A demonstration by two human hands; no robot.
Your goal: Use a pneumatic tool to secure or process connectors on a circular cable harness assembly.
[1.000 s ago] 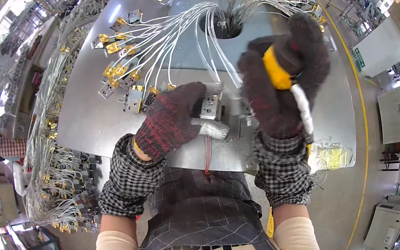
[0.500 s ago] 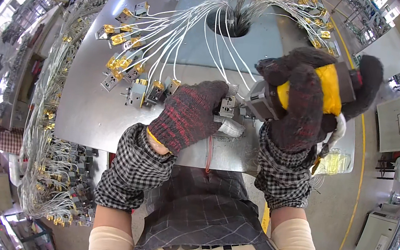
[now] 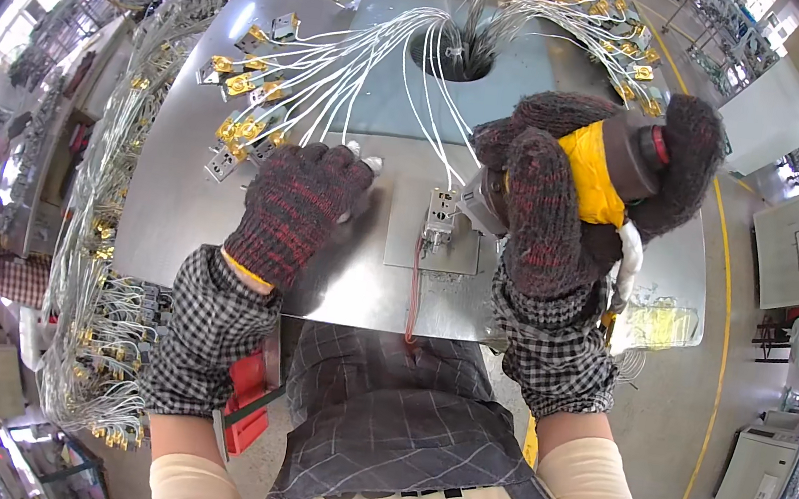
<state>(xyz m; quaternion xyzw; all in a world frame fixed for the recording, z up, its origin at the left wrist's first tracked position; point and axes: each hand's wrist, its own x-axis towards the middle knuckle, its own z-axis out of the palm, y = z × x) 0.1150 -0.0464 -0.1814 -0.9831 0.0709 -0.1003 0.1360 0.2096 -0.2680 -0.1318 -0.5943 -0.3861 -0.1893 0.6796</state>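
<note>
In the head view, the block point(image 3: 442, 209) sits on a small plate point(image 3: 461, 260) on the metal surface point(image 3: 176, 225), just off the middle of the picture toward 1 o'clock, and neither glove touches it. The right grip point(image 3: 545, 218), at the block's 3 o'clock, is closed around a dark tool point(image 3: 594, 169) with a yellow band; the tool's nose points at 9 o'clock and stops just beside the block. The left grip point(image 3: 296, 206), at the block's 9 o'clock, lies low over the surface, its fingers side by side and slightly curled; I cannot tell whether it pinches anything, as the glove hides what is under it. White wires point(image 3: 399, 23) fan out from the hole point(image 3: 472, 62) at 12 o'clock, a few running toward the block, and a red wire point(image 3: 414, 297) leads off at 6 o'clock. With no fingers steadying it, the block could probably slide or twist if the nose knocked it. The loose wires could snag on the tool or the knitted gloves, since they pass so near, and a snag might tug the block askew.
</note>
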